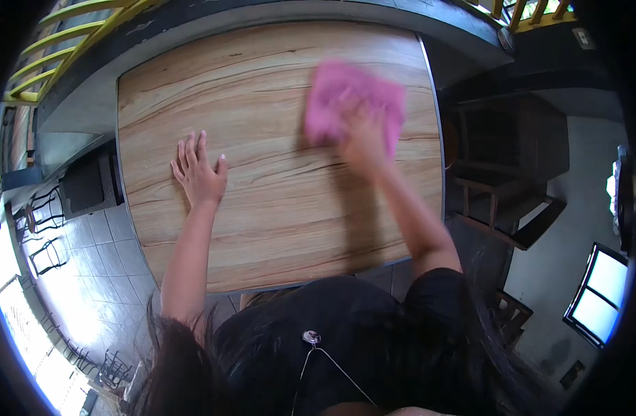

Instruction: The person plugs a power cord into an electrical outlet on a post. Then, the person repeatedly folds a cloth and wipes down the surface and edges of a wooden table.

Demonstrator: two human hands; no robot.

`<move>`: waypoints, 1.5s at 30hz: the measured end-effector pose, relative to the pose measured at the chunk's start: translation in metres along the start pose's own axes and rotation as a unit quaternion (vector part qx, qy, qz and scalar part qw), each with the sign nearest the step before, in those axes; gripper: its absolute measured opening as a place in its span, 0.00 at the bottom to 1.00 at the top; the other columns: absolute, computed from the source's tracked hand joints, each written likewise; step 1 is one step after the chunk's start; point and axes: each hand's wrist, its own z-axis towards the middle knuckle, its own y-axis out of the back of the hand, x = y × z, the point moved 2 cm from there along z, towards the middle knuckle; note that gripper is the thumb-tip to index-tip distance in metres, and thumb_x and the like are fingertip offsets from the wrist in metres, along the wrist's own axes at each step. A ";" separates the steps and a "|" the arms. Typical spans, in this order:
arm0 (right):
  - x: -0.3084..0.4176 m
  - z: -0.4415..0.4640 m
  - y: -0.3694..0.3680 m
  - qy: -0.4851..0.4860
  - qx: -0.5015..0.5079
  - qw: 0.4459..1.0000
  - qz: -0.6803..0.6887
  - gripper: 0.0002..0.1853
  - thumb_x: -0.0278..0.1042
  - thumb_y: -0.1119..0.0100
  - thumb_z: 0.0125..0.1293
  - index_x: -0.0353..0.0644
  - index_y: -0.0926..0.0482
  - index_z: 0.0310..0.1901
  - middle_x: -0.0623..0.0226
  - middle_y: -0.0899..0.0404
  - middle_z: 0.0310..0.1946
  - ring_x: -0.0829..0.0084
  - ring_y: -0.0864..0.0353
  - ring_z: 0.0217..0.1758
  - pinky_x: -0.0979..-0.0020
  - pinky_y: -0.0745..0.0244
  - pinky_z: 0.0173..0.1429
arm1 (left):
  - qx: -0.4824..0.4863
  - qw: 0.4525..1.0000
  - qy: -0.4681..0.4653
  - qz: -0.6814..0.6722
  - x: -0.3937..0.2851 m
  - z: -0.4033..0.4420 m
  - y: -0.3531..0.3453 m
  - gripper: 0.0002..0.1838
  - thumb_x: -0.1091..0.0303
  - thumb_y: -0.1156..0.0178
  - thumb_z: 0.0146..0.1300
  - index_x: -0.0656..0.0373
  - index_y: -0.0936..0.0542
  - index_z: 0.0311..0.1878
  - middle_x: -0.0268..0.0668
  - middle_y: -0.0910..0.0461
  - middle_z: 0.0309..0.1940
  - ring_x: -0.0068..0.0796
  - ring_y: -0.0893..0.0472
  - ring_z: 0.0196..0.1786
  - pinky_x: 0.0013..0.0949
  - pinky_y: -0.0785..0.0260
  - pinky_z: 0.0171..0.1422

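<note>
A pink cloth (325,104) lies spread on the wood-patterned tabletop (262,208), toward its far right. My right hand (365,142) is on top of the cloth and holds it against the surface; both are smeared by motion, so the exact finger grip is hard to make out. To the left, my left hand (201,173) rests flat on the tabletop, fingers apart, with nothing in it.
The table's metal-edged right side (432,97) is beyond the cloth. Dark wooden chairs (505,201) stand to the right. A dark ledge with yellow railings (62,48) runs along the far side. Tiled floor (103,256) shows at left.
</note>
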 end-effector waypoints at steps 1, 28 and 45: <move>-0.041 0.035 -0.004 -0.062 -0.087 0.994 0.006 0.25 0.47 0.51 0.60 0.61 0.35 0.61 0.67 0.49 0.68 0.51 0.55 0.71 0.30 0.67 0.63 | 0.003 1.000 -0.003 -0.003 -0.001 -0.001 0.000 0.34 0.52 0.48 0.55 0.41 0.44 0.67 0.29 0.48 0.68 0.35 0.53 0.71 0.53 0.66 0.71; 0.040 -0.169 0.030 0.010 0.131 0.989 0.068 0.32 0.43 0.44 0.52 0.66 0.37 0.63 0.67 0.50 0.69 0.56 0.60 0.73 0.44 0.73 0.70 | 0.005 1.000 -0.004 0.008 0.001 0.001 -0.005 0.35 0.51 0.48 0.55 0.40 0.45 0.67 0.30 0.49 0.68 0.36 0.53 0.72 0.55 0.65 0.70; 0.084 -0.051 0.086 -0.119 0.083 0.612 0.778 0.24 0.46 0.60 0.69 0.40 0.38 0.61 0.64 0.31 0.54 0.72 0.29 0.54 0.71 0.30 0.55 | -0.121 0.972 -0.176 -0.099 -0.004 -0.004 0.001 0.24 0.53 0.51 0.60 0.51 0.32 0.58 0.38 0.34 0.60 0.39 0.41 0.66 0.45 0.53 0.68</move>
